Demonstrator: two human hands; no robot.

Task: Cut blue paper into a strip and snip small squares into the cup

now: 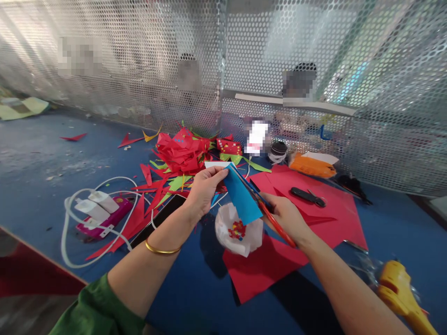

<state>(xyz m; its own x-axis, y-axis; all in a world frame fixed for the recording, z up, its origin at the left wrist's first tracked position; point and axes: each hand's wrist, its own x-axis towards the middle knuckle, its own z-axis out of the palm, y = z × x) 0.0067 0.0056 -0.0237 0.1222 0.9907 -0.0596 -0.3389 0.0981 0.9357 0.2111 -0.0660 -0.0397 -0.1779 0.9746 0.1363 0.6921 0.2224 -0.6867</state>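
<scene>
My left hand pinches the upper corner of a folded piece of blue paper. Red-handled scissors are in my right hand, with their blades lying along the blue paper's right edge. Whether the blades are cutting at this instant I cannot tell. Just below the paper stands a small bowl lined with white paper, holding tiny red and yellow bits. A sheet of red paper lies beneath the bowl's right side and my right wrist.
Red and green paper scraps pile up behind my left hand. A lit phone leans against the perforated metal screen. White cables and chargers lie left, a yellow glue gun right. A black-handled tool rests on red sheets.
</scene>
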